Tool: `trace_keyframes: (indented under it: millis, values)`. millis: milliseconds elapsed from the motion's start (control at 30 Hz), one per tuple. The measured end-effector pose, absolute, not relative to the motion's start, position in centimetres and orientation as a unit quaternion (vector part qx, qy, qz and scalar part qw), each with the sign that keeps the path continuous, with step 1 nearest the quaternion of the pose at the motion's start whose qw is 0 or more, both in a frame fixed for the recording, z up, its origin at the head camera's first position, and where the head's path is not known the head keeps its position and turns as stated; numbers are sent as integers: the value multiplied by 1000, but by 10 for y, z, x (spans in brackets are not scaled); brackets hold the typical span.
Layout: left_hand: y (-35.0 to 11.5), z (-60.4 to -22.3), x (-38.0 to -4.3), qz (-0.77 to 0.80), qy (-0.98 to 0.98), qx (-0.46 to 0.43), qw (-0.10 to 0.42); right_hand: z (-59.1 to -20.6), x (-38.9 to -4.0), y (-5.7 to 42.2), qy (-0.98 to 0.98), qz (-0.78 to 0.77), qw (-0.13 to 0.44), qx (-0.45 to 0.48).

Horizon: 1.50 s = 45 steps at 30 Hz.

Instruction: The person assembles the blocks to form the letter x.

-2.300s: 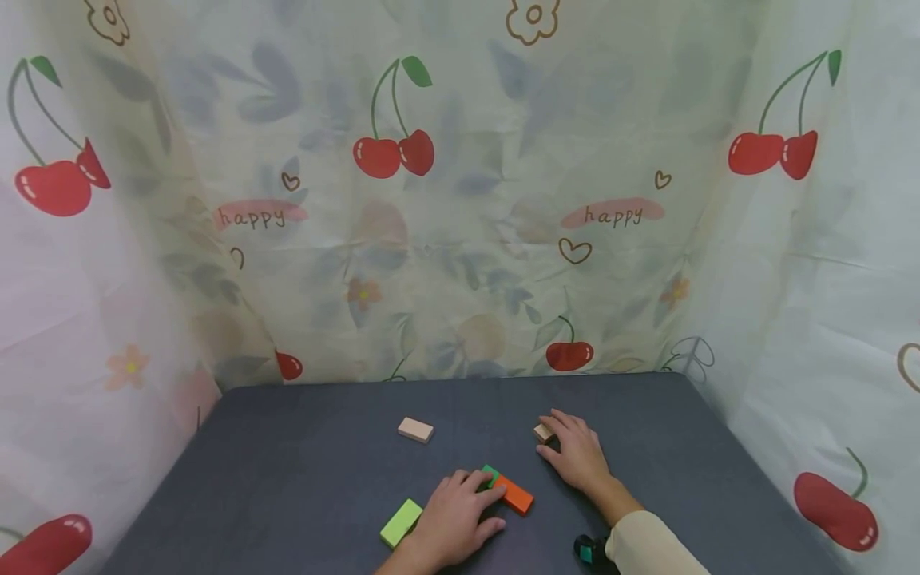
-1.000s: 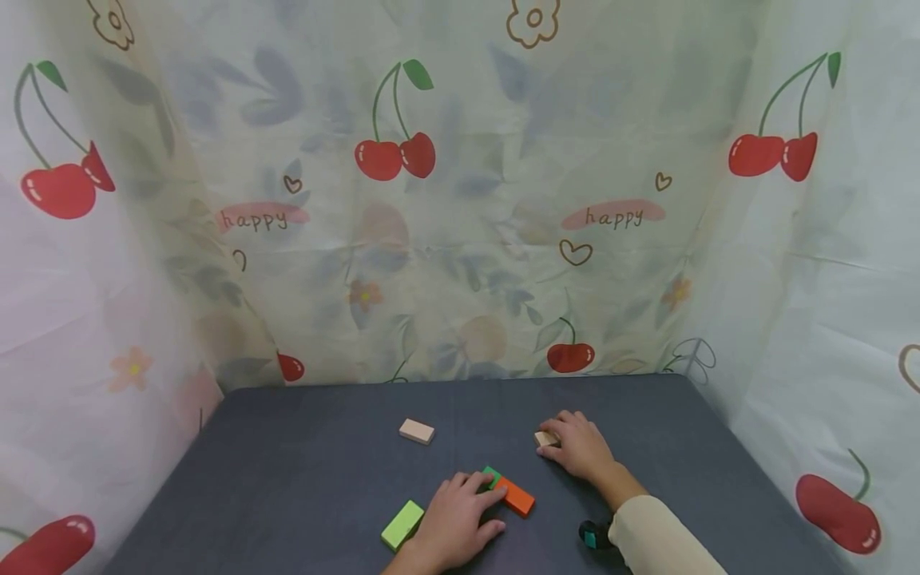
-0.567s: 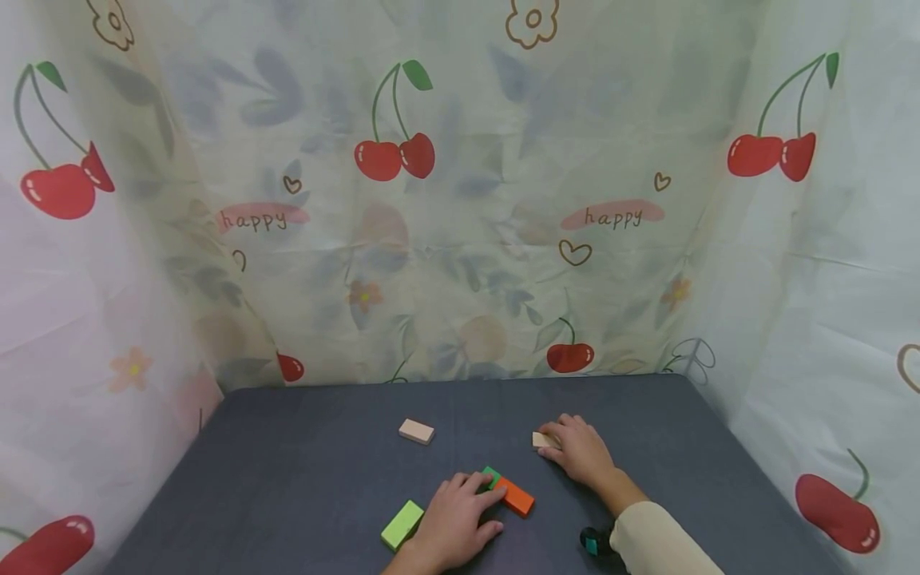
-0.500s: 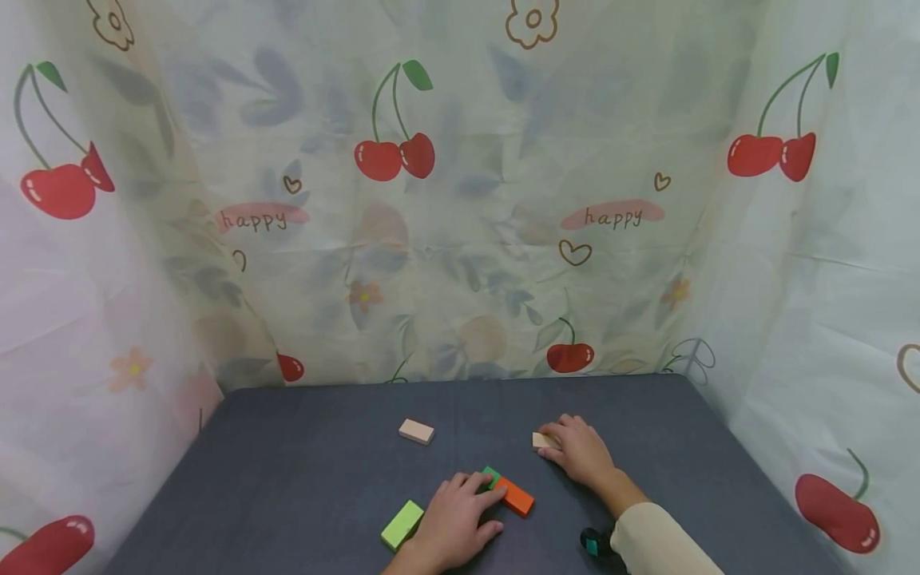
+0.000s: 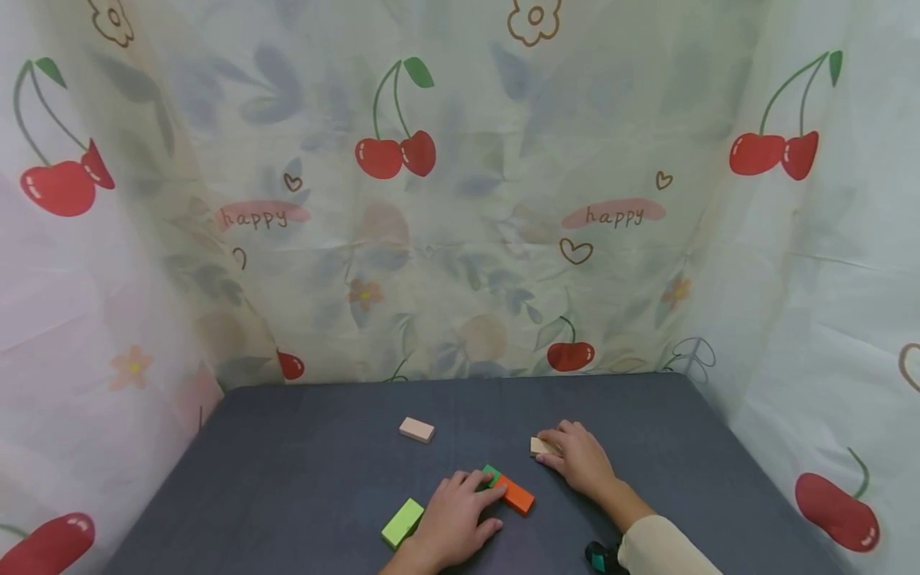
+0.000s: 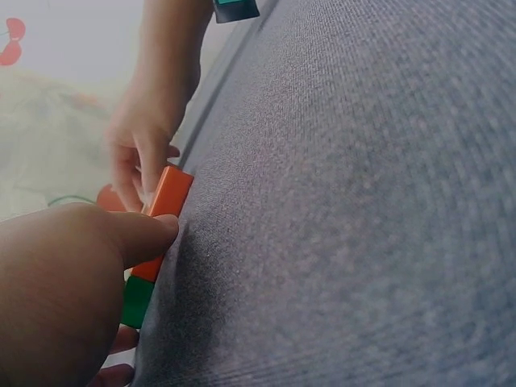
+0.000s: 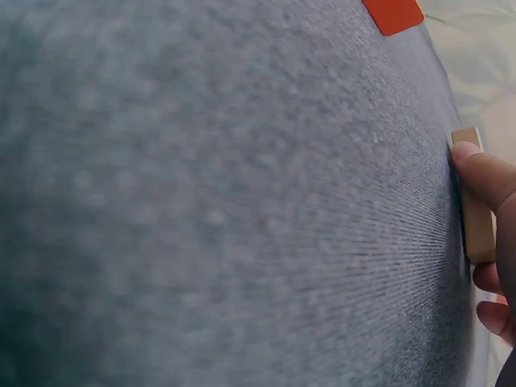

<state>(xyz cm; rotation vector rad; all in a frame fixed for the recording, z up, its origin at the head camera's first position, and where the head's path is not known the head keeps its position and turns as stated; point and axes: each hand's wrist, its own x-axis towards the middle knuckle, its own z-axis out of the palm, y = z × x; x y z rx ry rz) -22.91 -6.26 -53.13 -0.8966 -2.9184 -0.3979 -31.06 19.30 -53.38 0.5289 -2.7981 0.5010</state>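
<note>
My right hand (image 5: 585, 463) pinches a plain wooden block (image 5: 540, 447) that lies on the table right of centre. In the right wrist view the thumb lies along the wooden block (image 7: 477, 218), with fingertips at its lower end. My left hand (image 5: 453, 523) rests over a green block (image 5: 491, 472) and an orange block (image 5: 517, 496), which stand end to end. Its fingers touch these two, and its thumb lies apart from them in the head view. Beside the left wrist is a lime-green block (image 5: 402, 522), partly hidden by the hand.
A second plain wooden block (image 5: 417, 430) lies farther back on the dark grey table (image 5: 302, 463). A black device with a teal mark (image 5: 600, 557) is by the right sleeve (image 5: 661, 547). A cherry-patterned curtain (image 5: 460, 239) encloses the back and sides.
My right hand has come slightly nearer and to the left, the wooden block moving with it and turning a little. The left hand and the coloured blocks have stayed in place.
</note>
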Motion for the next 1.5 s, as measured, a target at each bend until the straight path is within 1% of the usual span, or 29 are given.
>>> trace_keyframes:
  millis: [300,533,667,867,1167,1500]
  values:
    - [-64,-532,-229,-140,-945,-295,33,-534,-302,186,-954,194,123,191]
    - [-63,-531,-229,-139,-947,-289,23,-537,-293,182,-946,207,144,201]
    - [-61,-530,-228,-137,-948,-286,22,-537,-290,180,-947,214,138,196]
    - [-61,-531,-227,-138,-948,-286,26,-537,-288,177,-949,215,133,188]
    - [-62,-530,-227,-135,-947,-289,35,-536,-289,173,-943,219,147,201]
    - [-62,-529,-226,-136,-946,-292,42,-532,-295,171,-945,207,131,215]
